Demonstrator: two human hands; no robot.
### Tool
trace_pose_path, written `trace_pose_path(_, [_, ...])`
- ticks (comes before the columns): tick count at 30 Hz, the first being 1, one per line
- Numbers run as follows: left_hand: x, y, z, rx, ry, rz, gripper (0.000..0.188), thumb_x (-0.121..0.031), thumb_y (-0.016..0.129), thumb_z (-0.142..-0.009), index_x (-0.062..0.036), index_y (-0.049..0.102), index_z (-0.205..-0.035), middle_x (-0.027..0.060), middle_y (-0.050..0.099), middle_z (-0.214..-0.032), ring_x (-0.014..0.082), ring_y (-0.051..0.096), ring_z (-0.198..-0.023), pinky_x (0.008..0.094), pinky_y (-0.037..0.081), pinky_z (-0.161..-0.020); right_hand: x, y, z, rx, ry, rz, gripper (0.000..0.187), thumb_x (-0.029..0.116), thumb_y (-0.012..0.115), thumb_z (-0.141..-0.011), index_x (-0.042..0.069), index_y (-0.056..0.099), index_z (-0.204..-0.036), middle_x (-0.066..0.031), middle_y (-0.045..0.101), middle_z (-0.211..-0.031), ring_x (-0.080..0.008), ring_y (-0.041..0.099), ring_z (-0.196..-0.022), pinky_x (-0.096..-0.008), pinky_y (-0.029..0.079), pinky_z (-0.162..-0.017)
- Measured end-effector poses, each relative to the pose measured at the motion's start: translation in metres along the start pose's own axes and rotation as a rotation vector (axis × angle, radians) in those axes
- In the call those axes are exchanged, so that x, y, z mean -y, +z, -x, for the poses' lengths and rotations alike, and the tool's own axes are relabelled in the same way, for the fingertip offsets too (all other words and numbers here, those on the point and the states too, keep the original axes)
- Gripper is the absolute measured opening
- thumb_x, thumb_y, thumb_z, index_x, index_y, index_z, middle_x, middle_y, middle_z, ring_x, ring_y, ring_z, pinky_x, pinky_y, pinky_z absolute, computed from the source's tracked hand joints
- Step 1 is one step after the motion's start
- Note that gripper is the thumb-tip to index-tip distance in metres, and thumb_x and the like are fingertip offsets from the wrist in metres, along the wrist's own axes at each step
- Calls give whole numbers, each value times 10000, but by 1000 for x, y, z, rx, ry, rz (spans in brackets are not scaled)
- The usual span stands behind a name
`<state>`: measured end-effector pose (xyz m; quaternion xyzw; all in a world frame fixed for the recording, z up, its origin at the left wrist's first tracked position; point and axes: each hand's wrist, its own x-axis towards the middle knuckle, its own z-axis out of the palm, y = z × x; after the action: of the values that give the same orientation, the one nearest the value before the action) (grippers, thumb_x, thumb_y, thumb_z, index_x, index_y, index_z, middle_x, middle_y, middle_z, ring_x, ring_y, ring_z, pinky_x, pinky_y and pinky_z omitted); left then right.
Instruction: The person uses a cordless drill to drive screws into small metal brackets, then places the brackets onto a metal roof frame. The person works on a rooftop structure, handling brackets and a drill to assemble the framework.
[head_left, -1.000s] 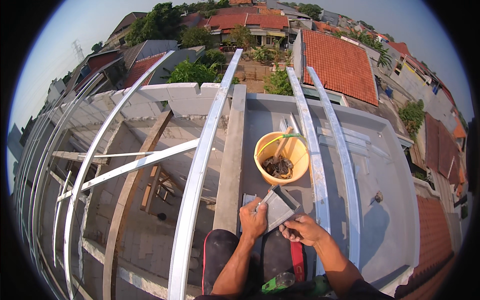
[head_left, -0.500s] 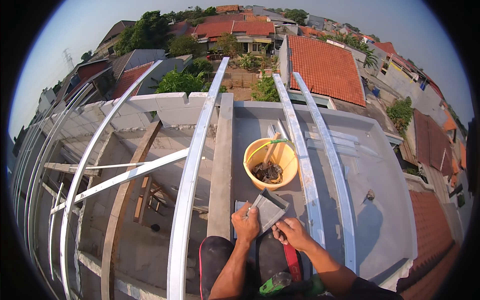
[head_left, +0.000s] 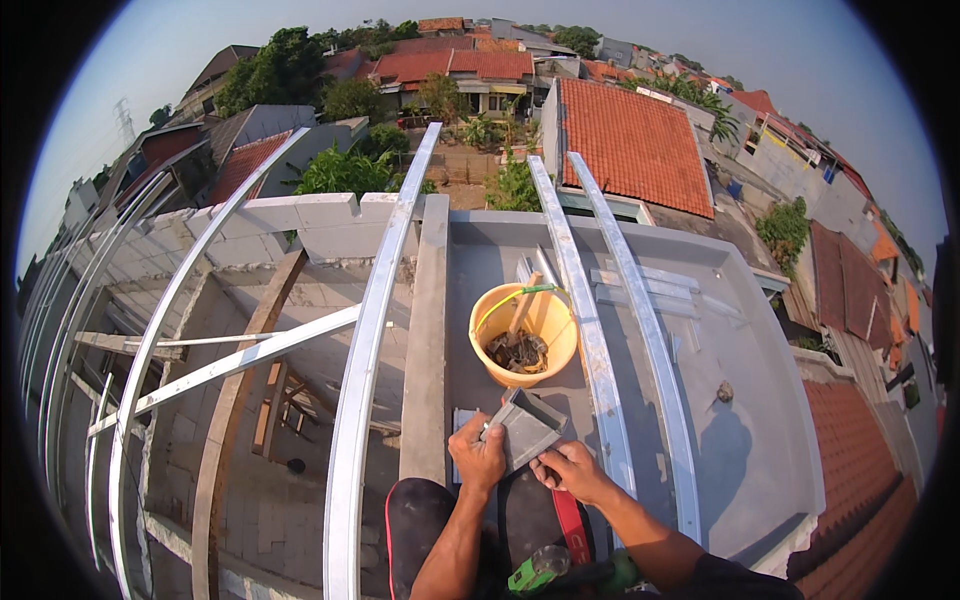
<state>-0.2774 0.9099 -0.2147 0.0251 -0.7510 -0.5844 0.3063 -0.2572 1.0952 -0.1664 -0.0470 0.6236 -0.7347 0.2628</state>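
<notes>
In front of my knees, my left hand (head_left: 479,451) grips a short grey metal channel piece (head_left: 530,432) by its left side. The piece is tilted, with raised edges around a hollow. At its lower right edge my right hand (head_left: 575,471) is closed, fingertips pinched together; whatever lies between them is too small to make out. Just beyond the piece stands a yellow bucket (head_left: 554,345) with a green-sleeved handle. A wooden-handled tool (head_left: 521,309) and dark bits are inside it. Below my hands, a green power drill (head_left: 540,568) lies by my lap.
Long silver metal beams (head_left: 376,315) run away from me on both sides. A concrete wall top (head_left: 427,350) borders a drop on the left, crossed by a wooden beam (head_left: 235,420). On the grey slab (head_left: 760,400) at right lie loose metal strips (head_left: 648,292).
The view has shifted slightly, so the surroundings sit a little further left. The channel piece has turned slightly between my hands. Both hands stay at it.
</notes>
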Motion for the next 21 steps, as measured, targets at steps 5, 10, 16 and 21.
trace_pose_path(5, [5, 3, -1, 13, -17, -7, 618, -552, 543, -1014, 6, 608, -757, 163, 514, -600, 293, 534, -532, 414, 400, -544, 12, 24, 10, -71, 229, -417, 222, 194, 538, -1043, 41, 587, -891, -4, 547, -674, -67, 484, -499, -209, 320, -388])
trace_pose_path(10, [19, 2, 0, 22, -49, 48, 644, -554, 499, -1047, 38, 643, -840, 56, 515, -633, 153, 479, -612, 357, 368, -555, 19, 5, -3, 118, 293, -311, 250, 227, 508, -1052, 17, 616, -973, -37, 601, -715, -74, 517, -519, -192, 336, -393])
trace_pose_path(16, [0, 1, -5, -6, -22, 34, 645, -566, 508, -1036, 2, 578, -740, 125, 456, -562, 239, 480, -516, 410, 373, -534, 23, -8, 2, 193, 354, -436, 356, 306, 549, -1078, -34, 640, -1129, -67, 634, -807, -75, 542, -567, -181, 385, -438])
trace_pose_path(21, [3, 0, -5, 17, -34, 25, 642, -577, 529, -1027, -2, 602, -751, 137, 497, -577, 261, 519, -530, 408, 403, -547, 20, -10, 1, 134, 325, -430, 296, 256, 576, -1080, -32, 642, -1072, -53, 618, -789, -74, 526, -549, -190, 393, -452])
